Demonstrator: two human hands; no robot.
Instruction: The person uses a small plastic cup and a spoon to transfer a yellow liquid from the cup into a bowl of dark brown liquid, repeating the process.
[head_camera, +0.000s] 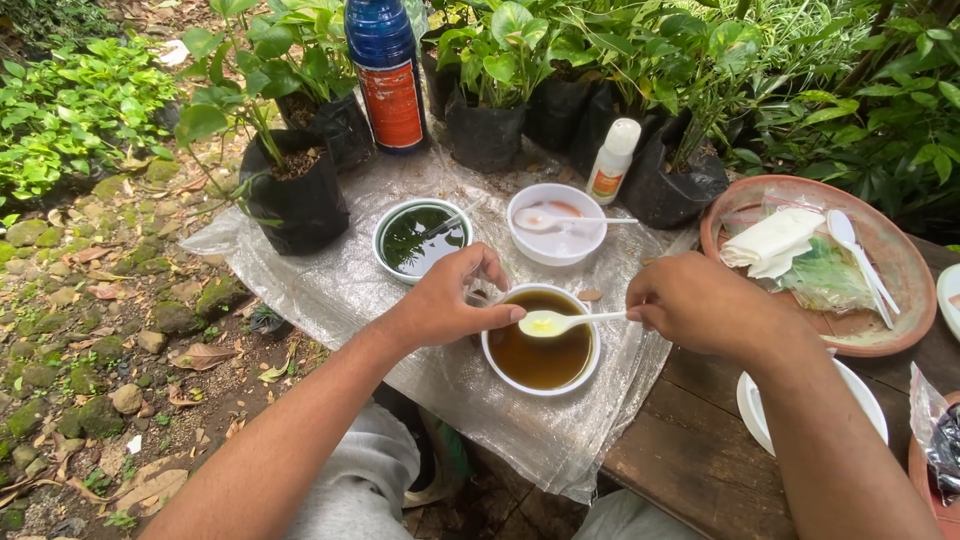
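A: What are the hands doing?

B: The right hand (690, 305) is closed on the handle end of a white plastic spoon (565, 321), pinching it between fingers and thumb. The left hand (455, 300) rests on the near-left rim of a white round bowl of brown liquid (541, 355), its fingers curled around something small that I cannot make out.

A: Which way does the spoon lie?

B: Its long axis runs almost level, left to right across the bowl. The handle points right into the right hand; the spoon's bowl points left toward the left thumb, sitting just above the brown liquid with a little yellowish fluid in it.

A: And around that?

B: The bowl stands on a crinkled clear plastic sheet (330, 290) spread over a dark wooden tabletop (680, 450). Just behind it are a white bowl of dark green liquid (422, 238) and a white bowl of pale pinkish liquid (556, 224), which has another white spoon lying in it. Behind those are a small white squeeze bottle (611, 160), a tall blue bottle with a red label (387, 72) and leafy plants in black nursery bags (300, 195). To the right, a terracotta clay dish (895, 270) holds plastic bags and white spoons
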